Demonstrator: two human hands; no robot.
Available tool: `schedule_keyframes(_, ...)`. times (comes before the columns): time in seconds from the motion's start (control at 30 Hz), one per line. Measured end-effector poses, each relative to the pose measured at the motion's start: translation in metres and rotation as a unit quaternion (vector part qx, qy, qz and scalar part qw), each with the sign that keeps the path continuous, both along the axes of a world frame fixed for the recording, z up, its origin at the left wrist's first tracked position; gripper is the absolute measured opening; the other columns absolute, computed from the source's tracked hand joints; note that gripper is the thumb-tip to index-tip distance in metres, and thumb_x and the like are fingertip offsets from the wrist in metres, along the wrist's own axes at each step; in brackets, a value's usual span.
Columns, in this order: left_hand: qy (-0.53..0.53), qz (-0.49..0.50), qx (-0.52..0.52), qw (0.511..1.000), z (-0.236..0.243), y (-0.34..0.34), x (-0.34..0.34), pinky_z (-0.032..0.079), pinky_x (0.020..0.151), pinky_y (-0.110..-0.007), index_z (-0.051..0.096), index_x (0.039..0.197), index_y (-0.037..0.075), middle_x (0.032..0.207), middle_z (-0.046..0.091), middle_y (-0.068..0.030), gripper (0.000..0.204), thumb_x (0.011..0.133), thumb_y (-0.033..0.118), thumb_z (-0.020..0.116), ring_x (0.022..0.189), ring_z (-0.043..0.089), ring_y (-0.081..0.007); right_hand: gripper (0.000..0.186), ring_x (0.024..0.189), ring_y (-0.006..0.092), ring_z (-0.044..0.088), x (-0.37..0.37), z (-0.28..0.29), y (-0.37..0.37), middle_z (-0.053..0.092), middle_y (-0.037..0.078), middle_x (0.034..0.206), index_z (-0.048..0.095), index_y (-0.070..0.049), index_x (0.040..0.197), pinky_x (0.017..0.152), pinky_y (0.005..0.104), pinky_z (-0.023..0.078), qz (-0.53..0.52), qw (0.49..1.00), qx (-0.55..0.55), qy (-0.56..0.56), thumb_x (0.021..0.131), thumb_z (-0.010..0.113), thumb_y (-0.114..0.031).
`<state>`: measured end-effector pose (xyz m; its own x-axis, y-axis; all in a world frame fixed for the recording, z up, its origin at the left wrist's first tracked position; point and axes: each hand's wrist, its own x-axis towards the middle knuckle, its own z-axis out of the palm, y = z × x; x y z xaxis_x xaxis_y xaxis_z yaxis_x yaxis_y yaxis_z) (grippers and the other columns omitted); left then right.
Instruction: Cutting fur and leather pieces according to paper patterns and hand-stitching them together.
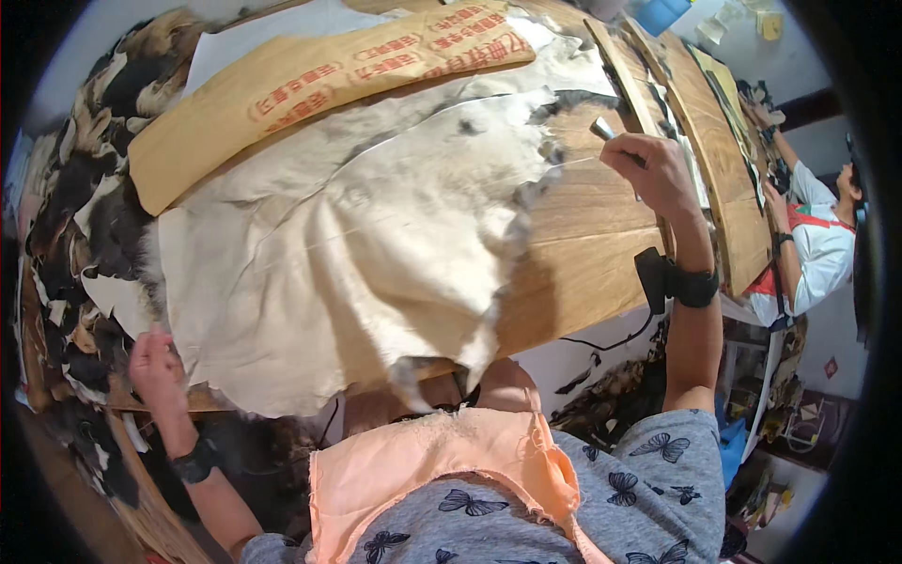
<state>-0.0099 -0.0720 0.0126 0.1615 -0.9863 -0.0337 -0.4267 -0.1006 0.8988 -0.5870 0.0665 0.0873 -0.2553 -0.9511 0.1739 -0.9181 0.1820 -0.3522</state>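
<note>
A large cream-coloured hide with fur along its edges lies flesh side up on the wooden table, its near edge folded and hanging towards me. My right hand, beyond the hide's right edge, is closed around a small hand tool whose flared, shiny end sticks out past the fingers. A thin pale line, perhaps a thread, stretches from that hand across the hide. Beside the hide's left edge, my left hand has its fingers curled together; what they hold, if anything, is too small to make out.
A tan paper sheet with red print covers the hide's far side. Black, white and brown furs are heaped at the left. Wooden strips lie on the table at the right, where another person works.
</note>
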Motion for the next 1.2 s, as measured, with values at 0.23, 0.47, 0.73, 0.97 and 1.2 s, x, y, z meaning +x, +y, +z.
schedule_keyframes(0.23, -0.019, 0.088, -0.069, 0.993, 0.054, 0.005, -0.06, 0.013, 0.041, -0.019, 0.056, 0.072, 0.01, 0.055, 0.034, 0.0096, 0.025, 0.09, 0.027, 0.058, 0.046, 0.023, 0.0018, 0.014, 0.058, 0.0102, 0.058, -0.115, -0.014, 0.009, 0.062, 0.007, 0.064, 0.068, -0.005, 0.084, 0.056, 0.0251, 0.045, -0.118, 0.985, -0.03, -0.119, 0.077, 0.068, -0.016)
schedule_keyframes(0.47, -0.089, 0.129, -0.089, 0.984, 0.096, 0.009, -0.126, 0.017, 0.041, -0.017, 0.058, 0.074, 0.011, 0.059, 0.04, 0.0094, 0.021, 0.089, 0.025, 0.059, 0.047, 0.026, 0.0024, 0.023, 0.062, 0.0059, 0.053, -0.214, -0.01, 0.012, 0.061, 0.001, 0.067, 0.069, -0.004, 0.087, 0.055, 0.0204, 0.041, -0.131, 0.959, -0.111, -0.224, 0.081, 0.068, -0.026)
schedule_keyframes(0.73, -0.362, 0.009, -0.029, 0.932, 0.146, -0.145, -0.093, 0.044, 0.07, -0.029, 0.061, 0.101, 0.003, 0.088, 0.063, -0.0082, 0.033, 0.088, 0.033, 0.055, 0.081, 0.057, -0.017, 0.026, 0.087, 0.0136, 0.06, -0.241, 0.012, -0.09, 0.063, 0.013, 0.097, 0.052, 0.009, 0.112, 0.078, 0.0191, 0.052, 0.043, 0.555, -0.246, -0.793, 0.091, 0.05, -0.006)
schedule_keyframes(0.97, -0.455, -0.124, -0.226, 0.852, 0.072, -0.098, -0.332, 0.042, 0.09, -0.036, 0.061, 0.111, 0.006, 0.112, 0.058, -0.0145, 0.032, 0.079, 0.012, 0.06, 0.103, 0.055, -0.0292, 0.016, 0.077, 0.0118, 0.06, -0.166, -0.04, -0.157, 0.063, 0.008, 0.081, 0.06, 0.0, 0.078, 0.077, 0.0267, 0.051, 0.123, 0.799, -0.069, -0.585, 0.085, 0.06, -0.014)
schedule_keyframes(1.2, -0.328, -0.346, -0.128, 0.87, 0.013, -0.041, -0.433, 0.03, 0.088, -0.044, 0.067, 0.101, 0.021, 0.105, 0.061, 0.0006, 0.024, 0.078, 0.027, 0.067, 0.108, 0.048, -0.0203, 0.017, 0.058, 0.0089, 0.059, -0.091, -0.073, -0.155, 0.062, 0.006, 0.068, 0.056, 0.0, 0.089, 0.054, 0.0223, 0.049, 0.127, 0.885, 0.028, -0.447, 0.081, 0.066, -0.011)
